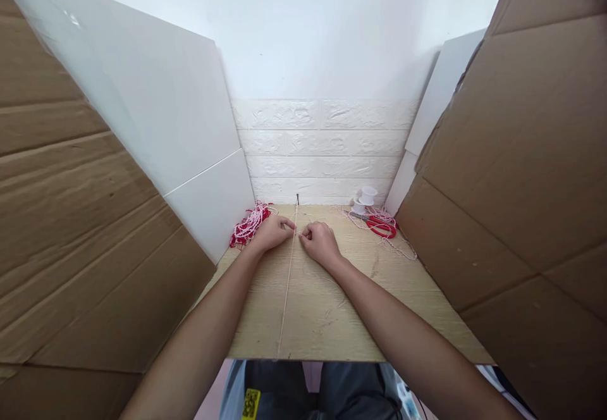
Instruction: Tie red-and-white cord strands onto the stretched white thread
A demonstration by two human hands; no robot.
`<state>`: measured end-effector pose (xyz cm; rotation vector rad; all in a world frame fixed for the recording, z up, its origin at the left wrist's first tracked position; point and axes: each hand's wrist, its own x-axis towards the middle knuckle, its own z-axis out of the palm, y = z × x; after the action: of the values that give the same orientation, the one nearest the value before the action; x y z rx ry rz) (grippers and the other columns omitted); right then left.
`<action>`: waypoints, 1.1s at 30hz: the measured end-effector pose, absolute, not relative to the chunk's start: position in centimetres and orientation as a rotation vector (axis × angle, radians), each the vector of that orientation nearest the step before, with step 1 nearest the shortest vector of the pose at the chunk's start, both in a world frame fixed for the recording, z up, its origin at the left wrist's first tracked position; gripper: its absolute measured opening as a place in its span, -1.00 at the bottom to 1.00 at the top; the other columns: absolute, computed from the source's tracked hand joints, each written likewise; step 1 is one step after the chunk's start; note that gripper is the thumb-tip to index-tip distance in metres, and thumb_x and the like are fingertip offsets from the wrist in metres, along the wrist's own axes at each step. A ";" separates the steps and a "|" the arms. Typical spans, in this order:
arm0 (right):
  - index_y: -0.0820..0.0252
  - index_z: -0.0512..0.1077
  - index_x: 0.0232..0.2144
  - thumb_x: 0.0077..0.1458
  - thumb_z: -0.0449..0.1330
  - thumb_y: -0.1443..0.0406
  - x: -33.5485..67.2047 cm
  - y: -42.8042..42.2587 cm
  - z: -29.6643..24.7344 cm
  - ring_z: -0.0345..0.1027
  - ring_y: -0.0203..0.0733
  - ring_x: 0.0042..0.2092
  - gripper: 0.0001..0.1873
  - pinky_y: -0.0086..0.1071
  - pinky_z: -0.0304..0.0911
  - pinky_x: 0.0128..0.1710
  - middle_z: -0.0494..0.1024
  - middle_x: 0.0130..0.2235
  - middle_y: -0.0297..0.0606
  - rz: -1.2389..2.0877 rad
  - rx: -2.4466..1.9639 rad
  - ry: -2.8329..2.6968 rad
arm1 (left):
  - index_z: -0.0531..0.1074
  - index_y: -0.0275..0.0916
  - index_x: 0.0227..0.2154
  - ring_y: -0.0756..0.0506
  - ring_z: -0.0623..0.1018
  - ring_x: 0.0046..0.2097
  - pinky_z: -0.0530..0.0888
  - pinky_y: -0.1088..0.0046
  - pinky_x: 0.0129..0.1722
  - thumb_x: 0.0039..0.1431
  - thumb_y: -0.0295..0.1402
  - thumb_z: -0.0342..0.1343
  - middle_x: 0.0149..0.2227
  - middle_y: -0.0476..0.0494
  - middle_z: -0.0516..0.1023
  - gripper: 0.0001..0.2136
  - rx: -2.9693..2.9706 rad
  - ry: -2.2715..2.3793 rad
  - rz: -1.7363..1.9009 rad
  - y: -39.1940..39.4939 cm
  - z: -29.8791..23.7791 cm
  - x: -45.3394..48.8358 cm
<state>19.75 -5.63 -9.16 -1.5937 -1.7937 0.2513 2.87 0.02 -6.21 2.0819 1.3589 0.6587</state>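
Observation:
A pale cord (286, 300) runs taut from a small dark hook (297, 197) at the back of the table down to its front edge. My left hand (274, 233) is at the cord's left side, thumb and finger pinched close against it. Just to the right of the cord, my right hand (321, 243) is closed too, its fingertips pressed together. A fine thread seems to cross the cord between both pinches, though it is almost too thin to see.
Beside my left hand lies a pile of red and pink-white cords (249, 225). At the back right are white spools (367, 195), red-handled scissors (382, 226) and loose pink-white cord (403, 252). Cardboard panels (526, 179) flank the wooden table (327, 319); a white brick-patterned wall (322, 142) closes the back.

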 end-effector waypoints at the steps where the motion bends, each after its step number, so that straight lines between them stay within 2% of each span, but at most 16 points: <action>1: 0.18 0.49 -0.50 0.08 0.26 0.32 19.7 -5.6 -9.1 0.30 -0.23 -0.28 -0.87 -0.38 0.06 -0.25 0.52 -0.36 -0.25 0.257 -1.596 -1.797 | 0.63 -0.28 -0.30 0.01 0.30 -0.54 0.15 0.51 -0.56 -0.11 -0.32 0.19 -0.61 0.03 0.40 -0.72 2.075 1.350 0.647 0.1 -6.2 2.8; 6: 0.18 0.51 -0.47 0.10 0.28 0.29 19.7 -5.5 -9.1 0.30 -0.22 -0.27 -0.87 -0.38 0.06 -0.24 0.52 -0.35 -0.25 0.276 -1.586 -1.801 | 0.63 -0.30 -0.33 0.03 0.27 -0.56 0.12 0.51 -0.56 -0.12 -0.26 0.25 -0.63 0.05 0.36 -0.72 2.064 1.278 0.617 0.1 -6.1 2.8; 12: 0.18 0.52 -0.47 0.11 0.28 0.28 19.6 -5.5 -9.1 0.30 -0.23 -0.28 -0.86 -0.38 0.07 -0.23 0.52 -0.36 -0.26 0.301 -1.562 -1.796 | 0.60 -0.29 -0.41 0.00 0.34 -0.51 0.20 0.50 -0.53 -0.09 -0.25 0.24 -0.58 0.00 0.46 -0.78 2.110 1.250 0.601 0.1 -6.1 2.9; 20: 0.17 0.50 -0.49 0.09 0.27 0.29 19.7 -5.6 -9.1 0.31 -0.22 -0.28 -0.87 -0.38 0.08 -0.25 0.53 -0.36 -0.26 0.294 -1.562 -1.802 | 0.58 -0.29 -0.49 -0.06 0.46 -0.41 0.30 0.48 -0.45 -0.12 -0.34 0.19 -0.47 -0.08 0.57 -0.86 2.012 1.310 0.662 0.3 -6.2 2.9; 22: 0.17 0.50 -0.49 0.08 0.28 0.30 19.7 -5.6 -9.2 0.31 -0.22 -0.28 -0.88 -0.38 0.08 -0.25 0.53 -0.35 -0.27 0.288 -1.557 -1.805 | 0.55 -0.29 -0.52 -0.04 0.44 -0.45 0.27 0.48 -0.50 -0.14 -0.35 0.19 -0.51 -0.06 0.54 -0.88 1.920 1.348 0.715 0.1 -6.1 2.9; 25: 0.17 0.49 -0.48 0.09 0.26 0.31 19.7 -5.6 -9.3 0.32 -0.22 -0.27 -0.88 -0.38 0.09 -0.23 0.53 -0.35 -0.27 0.282 -1.547 -1.809 | 0.47 -0.27 -0.57 0.03 0.30 -0.59 0.15 0.50 -0.62 -0.13 -0.31 0.21 -0.61 -0.01 0.44 -0.88 1.695 1.421 0.821 -0.1 -5.7 3.0; 28: 0.17 0.48 -0.49 0.09 0.26 0.31 19.7 -5.6 -9.3 0.32 -0.22 -0.27 -0.87 -0.38 0.10 -0.22 0.53 -0.35 -0.26 0.280 -1.557 -1.818 | 0.38 -0.25 -0.55 0.08 0.19 -0.67 0.04 0.51 -0.68 -0.09 -0.30 0.20 -0.60 0.00 0.44 -0.85 1.362 1.398 0.962 0.0 -5.3 3.2; 31: 0.17 0.49 -0.49 0.09 0.26 0.30 19.7 -5.6 -9.3 0.32 -0.22 -0.28 -0.87 -0.37 0.10 -0.23 0.53 -0.35 -0.26 0.280 -1.569 -1.822 | 0.37 -0.25 -0.44 0.08 0.34 -0.62 0.09 0.56 -0.68 -0.07 -0.32 0.18 -0.46 -0.12 0.56 -0.85 1.078 1.296 1.063 0.3 -5.0 3.2; 33: 0.17 0.49 -0.48 0.09 0.25 0.30 19.7 -5.6 -9.3 0.32 -0.22 -0.28 -0.88 -0.37 0.10 -0.23 0.53 -0.35 -0.26 0.281 -1.571 -1.820 | 0.38 -0.25 -0.39 0.02 0.51 -0.50 0.18 0.59 -0.64 -0.05 -0.32 0.17 -0.33 -0.22 0.62 -0.83 1.011 1.239 1.094 0.4 -4.9 3.1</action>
<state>19.67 -5.57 -9.27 -1.5709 -1.8204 0.2809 3.13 0.40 -4.92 1.0107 1.2391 1.0943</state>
